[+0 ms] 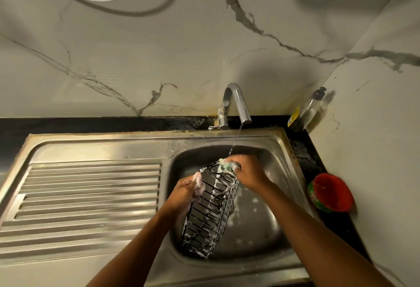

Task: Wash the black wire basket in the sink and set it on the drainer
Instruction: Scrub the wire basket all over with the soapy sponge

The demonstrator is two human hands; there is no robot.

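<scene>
The black wire basket point(210, 211), long and narrow and streaked with white foam, stands tilted on end inside the steel sink bowl point(256, 225). My left hand point(186, 190), foamy at the fingers, grips its left rim near the top. My right hand point(248, 173) holds a pale green sponge point(227, 165) and presses it on the basket's upper end. A thin stream of water falls from the tap point(236, 105) onto that end. The ribbed drainer point(91, 191) lies to the left of the bowl.
A red round tub point(330, 192) of dish soap sits on the dark counter right of the sink. A clear pump bottle point(306, 111) leans in the back right corner. Marble-patterned walls close in behind and on the right.
</scene>
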